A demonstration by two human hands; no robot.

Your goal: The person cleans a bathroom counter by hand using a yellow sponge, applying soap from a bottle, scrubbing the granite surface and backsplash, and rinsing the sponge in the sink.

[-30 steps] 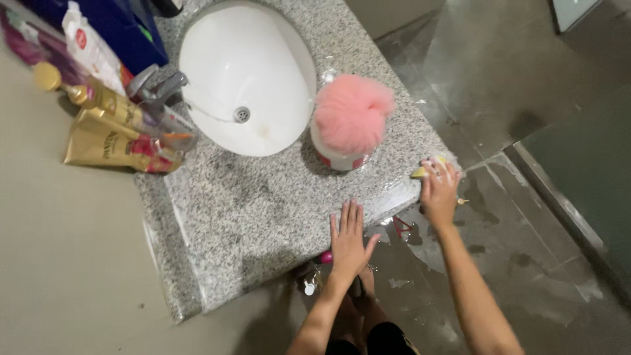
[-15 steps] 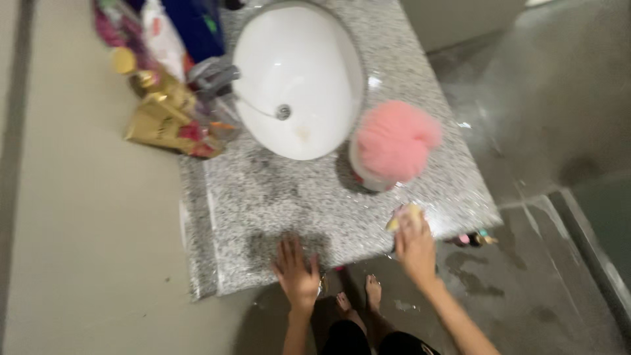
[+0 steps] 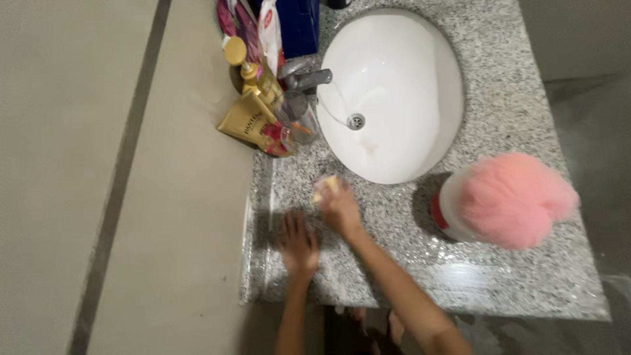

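Sponge (image 3: 327, 187), one small yellow piece, sits under the right hand (image 3: 340, 209), whose fingers are curled over it and press it onto the speckled granite counter (image 3: 499, 276), just in front of the near rim of the one white oval sink (image 3: 394, 85). Motion blur hides how tightly the fingers close, but the sponge is clearly in their grasp. One left hand (image 3: 297, 246) lies flat beside it, fingers spread and released, palm down on the stone near the counter's left edge. Two hands in all, both the person's own. To the right stands one white container (image 3: 450, 210) with a red band, topped by one fluffy pink puff (image 3: 516, 197). At the back left, by the single chrome tap (image 3: 305, 79), are crowded toiletries: one gold tube (image 3: 253, 121) lying down, one gold pump bottle (image 3: 253, 72) upright, one clear cup (image 3: 302, 121), and a blue box (image 3: 299, 23) behind them
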